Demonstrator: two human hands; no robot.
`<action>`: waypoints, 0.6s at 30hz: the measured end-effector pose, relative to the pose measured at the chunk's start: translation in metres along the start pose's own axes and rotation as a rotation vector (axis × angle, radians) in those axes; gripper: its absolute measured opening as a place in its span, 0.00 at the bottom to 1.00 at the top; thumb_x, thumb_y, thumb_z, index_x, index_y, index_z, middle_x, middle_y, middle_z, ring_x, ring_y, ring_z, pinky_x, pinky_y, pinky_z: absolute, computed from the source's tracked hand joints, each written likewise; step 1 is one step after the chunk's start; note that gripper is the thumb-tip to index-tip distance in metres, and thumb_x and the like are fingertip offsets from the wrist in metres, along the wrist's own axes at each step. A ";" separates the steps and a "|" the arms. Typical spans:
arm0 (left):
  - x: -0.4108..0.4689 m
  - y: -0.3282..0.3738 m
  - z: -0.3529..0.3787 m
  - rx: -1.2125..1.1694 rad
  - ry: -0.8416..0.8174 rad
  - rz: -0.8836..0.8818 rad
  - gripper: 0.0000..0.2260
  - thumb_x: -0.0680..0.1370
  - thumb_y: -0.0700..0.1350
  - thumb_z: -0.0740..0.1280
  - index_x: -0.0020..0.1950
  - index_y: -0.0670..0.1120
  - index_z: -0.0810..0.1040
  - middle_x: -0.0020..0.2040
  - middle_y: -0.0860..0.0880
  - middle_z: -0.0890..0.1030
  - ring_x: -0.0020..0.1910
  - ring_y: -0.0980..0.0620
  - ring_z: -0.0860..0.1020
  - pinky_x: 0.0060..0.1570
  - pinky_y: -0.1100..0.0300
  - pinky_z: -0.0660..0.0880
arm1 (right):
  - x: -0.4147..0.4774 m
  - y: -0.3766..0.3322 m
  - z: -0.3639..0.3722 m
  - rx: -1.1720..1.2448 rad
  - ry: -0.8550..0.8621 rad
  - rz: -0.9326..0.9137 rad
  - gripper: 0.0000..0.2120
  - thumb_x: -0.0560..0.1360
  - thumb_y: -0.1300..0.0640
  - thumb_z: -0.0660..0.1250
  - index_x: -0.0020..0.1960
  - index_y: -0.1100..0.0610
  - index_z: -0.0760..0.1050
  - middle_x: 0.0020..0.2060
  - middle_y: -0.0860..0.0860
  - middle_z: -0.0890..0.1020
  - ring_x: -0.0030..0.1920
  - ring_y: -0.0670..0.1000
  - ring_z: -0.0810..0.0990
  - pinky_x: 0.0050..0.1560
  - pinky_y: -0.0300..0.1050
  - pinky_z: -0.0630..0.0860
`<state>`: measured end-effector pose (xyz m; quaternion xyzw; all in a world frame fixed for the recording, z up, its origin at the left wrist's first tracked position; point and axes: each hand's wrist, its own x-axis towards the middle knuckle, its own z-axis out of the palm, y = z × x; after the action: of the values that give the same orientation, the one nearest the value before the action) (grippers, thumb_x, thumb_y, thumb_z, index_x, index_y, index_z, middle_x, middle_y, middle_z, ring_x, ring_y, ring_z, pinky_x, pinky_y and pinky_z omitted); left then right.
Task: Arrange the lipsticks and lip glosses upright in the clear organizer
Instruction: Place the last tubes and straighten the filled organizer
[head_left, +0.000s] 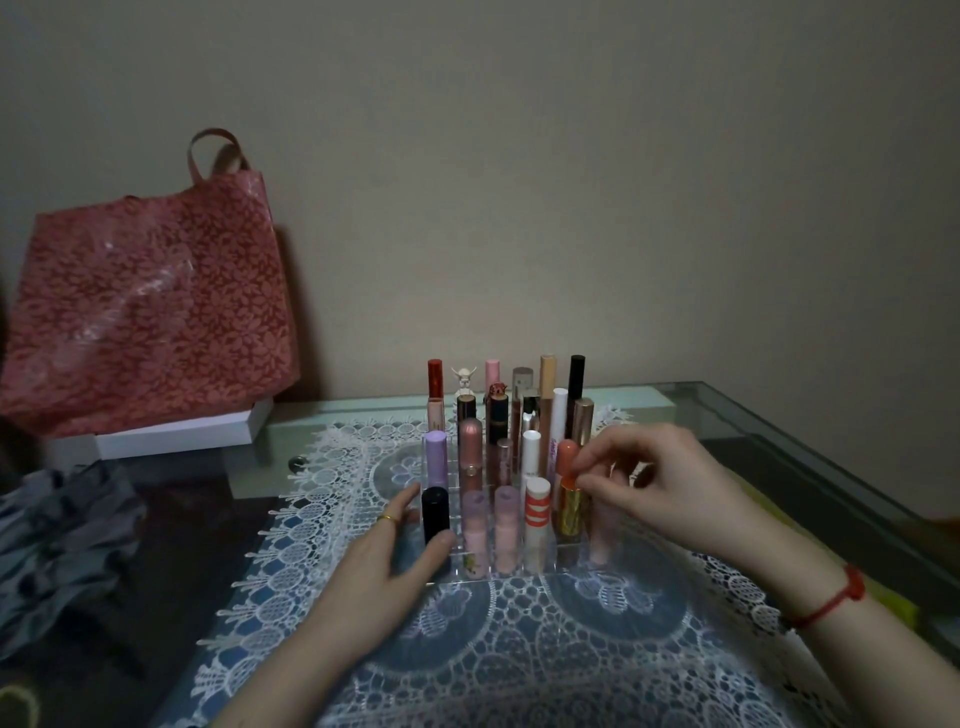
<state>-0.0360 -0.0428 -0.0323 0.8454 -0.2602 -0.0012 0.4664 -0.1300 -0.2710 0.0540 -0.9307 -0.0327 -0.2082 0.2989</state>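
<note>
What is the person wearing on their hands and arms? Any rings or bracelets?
The left hand wears a thin gold ring on one finger. The wrist of the right hand has a thin red string bracelet with a small red knot or bead on it. Both forearms are bare, and no sleeves show.

head cam | wide-angle, faces forward and down | close over glass table (779, 441) | clear organizer (556, 560) near frame centre | wall (571, 182) fills upper half

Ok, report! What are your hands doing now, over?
Right hand pinches gold lipstick, front row. Left hand open against clear organizer. Nothing blocking.
</note>
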 end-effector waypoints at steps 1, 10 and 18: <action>0.000 0.000 0.000 0.000 -0.003 0.004 0.38 0.63 0.70 0.56 0.71 0.58 0.58 0.66 0.55 0.73 0.62 0.57 0.71 0.65 0.53 0.67 | -0.002 0.001 0.003 0.005 0.009 0.005 0.08 0.69 0.59 0.70 0.40 0.46 0.78 0.35 0.43 0.81 0.38 0.37 0.77 0.37 0.27 0.72; 0.000 0.004 -0.002 0.005 -0.006 0.021 0.35 0.65 0.67 0.55 0.71 0.58 0.59 0.61 0.59 0.73 0.49 0.72 0.70 0.58 0.63 0.66 | -0.008 0.004 0.012 0.018 0.084 -0.025 0.12 0.68 0.61 0.71 0.39 0.44 0.77 0.31 0.43 0.79 0.36 0.42 0.77 0.37 0.28 0.72; 0.001 0.000 -0.001 0.001 -0.003 0.023 0.34 0.66 0.67 0.56 0.71 0.57 0.59 0.64 0.56 0.73 0.61 0.60 0.71 0.64 0.58 0.65 | 0.015 -0.014 0.002 -0.107 0.068 -0.097 0.07 0.70 0.58 0.70 0.43 0.45 0.77 0.35 0.41 0.80 0.35 0.39 0.76 0.35 0.24 0.69</action>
<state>-0.0348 -0.0430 -0.0311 0.8425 -0.2707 0.0030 0.4656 -0.1183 -0.2598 0.0660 -0.9351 -0.0562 -0.2555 0.2391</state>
